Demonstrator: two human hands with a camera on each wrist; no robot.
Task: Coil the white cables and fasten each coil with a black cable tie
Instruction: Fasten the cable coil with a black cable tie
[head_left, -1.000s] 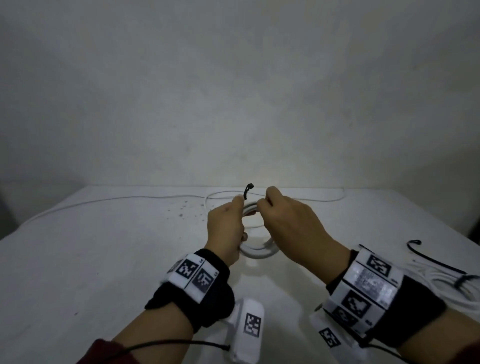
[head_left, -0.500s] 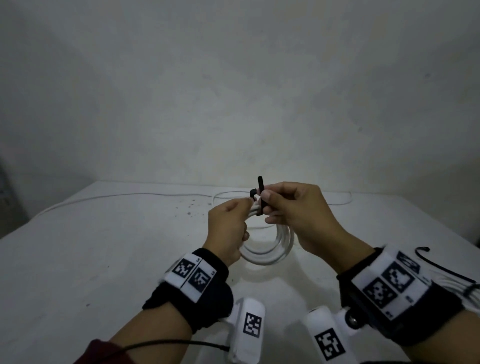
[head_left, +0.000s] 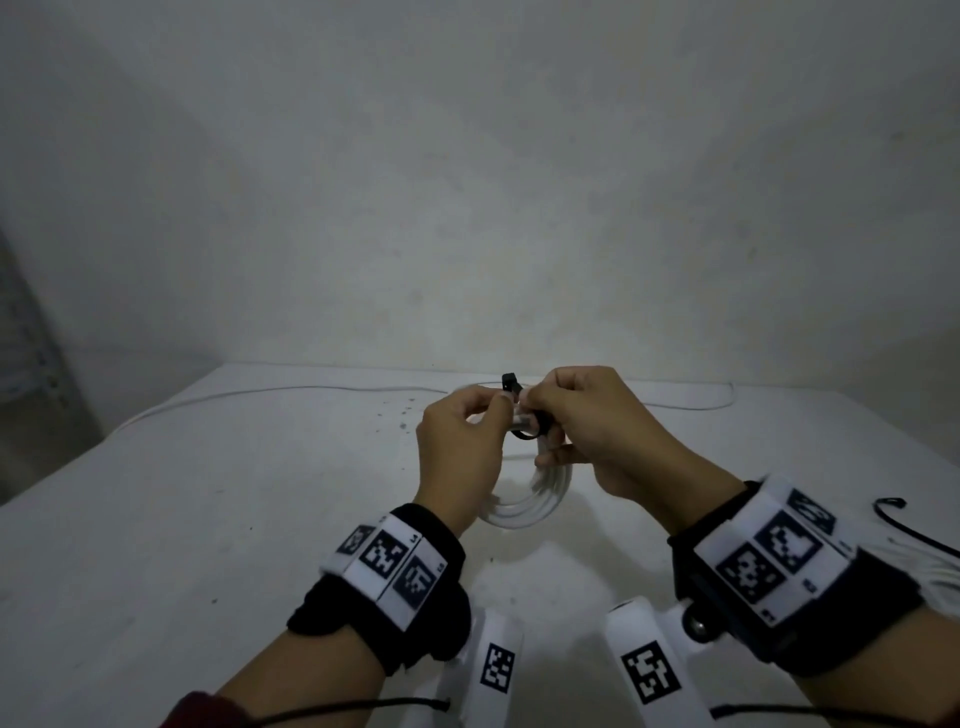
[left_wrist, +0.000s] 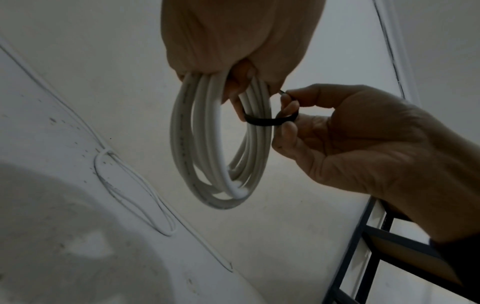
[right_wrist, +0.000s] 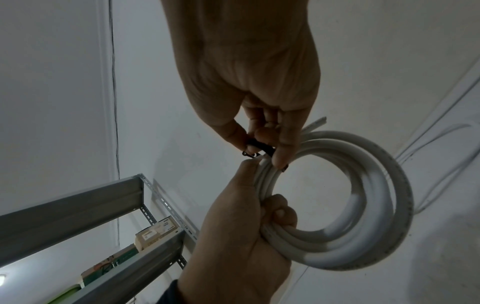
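A coil of thick white cable hangs above the table, and my left hand grips its top with the fingers curled round the strands. A black cable tie is looped round the bundle just beside that grip. My right hand pinches the tie between thumb and fingertips, right against the left hand. The tie's small head sticks up between the two hands. In the right wrist view the coil shows as an open ring, with the tie at its upper left.
A thin loose white cable runs along the far side of the white table. A spare black tie and more white cable lie at the right edge. A metal shelf stands off to one side.
The tie's tail, which stood upright, is now bent down round the bundle as a closed loop. My right hand has turned and closed in on the tie. The left hand's grip is unchanged.
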